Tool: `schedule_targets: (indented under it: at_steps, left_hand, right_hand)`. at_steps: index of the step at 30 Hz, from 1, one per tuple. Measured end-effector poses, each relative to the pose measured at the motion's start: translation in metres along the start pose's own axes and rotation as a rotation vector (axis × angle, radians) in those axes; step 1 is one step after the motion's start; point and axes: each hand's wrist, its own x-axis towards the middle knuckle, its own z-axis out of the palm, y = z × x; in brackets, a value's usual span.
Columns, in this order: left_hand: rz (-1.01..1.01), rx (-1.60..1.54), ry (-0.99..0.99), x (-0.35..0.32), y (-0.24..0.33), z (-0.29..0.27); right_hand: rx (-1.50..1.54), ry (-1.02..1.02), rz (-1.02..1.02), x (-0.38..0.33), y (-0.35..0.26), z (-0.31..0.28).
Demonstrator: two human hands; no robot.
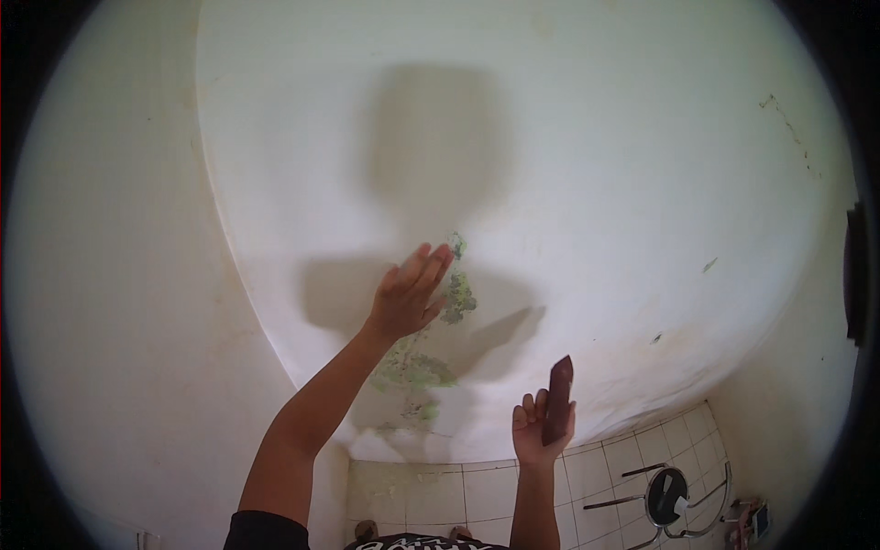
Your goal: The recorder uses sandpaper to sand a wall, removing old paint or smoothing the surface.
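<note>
The white wall (605, 202) has a smooth painted face, broken by a flaking patch (458, 298) of mottled green and grey, ragged in outline; below it spreads a paler green stain (412, 371). The left grip (409, 298) is just beside the patch, fingers extended and thumb standing out — whether the fingertips touch the wall I cannot tell. The right grip (536, 435) is closed around a long, flat, dark reddish-brown tool (558, 399), held nearly upright, its tapered tip pointing up, to the lower right of the patch. A corner line divides this wall from the left side wall (110, 275), and the wall's bottom edge meets a floor (490, 495) of pale square tiles. Broad bare wall lies open above and to the right of both hands. A soft shadow (435, 142) falls over the patch and the area above it. At lower right stands a metal-framed chair (666, 497) with a round black seat — pale items lie on it — and small clutter (750, 522) sits beside it, well apart from the hands.
</note>
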Motion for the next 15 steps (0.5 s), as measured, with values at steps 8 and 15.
schedule_targets:
  at_steps: [8,15]
  left_hand:
    - [0.097,0.51,0.096,0.0,-0.009,-0.021]
    - [0.174,0.14,0.001,0.017,0.009,-0.033]
  right_hand:
    - [-0.055,0.105,-0.045,-0.018,-0.019,-0.005]
    - [-0.088,0.187,0.134,-0.014,0.001,0.002]
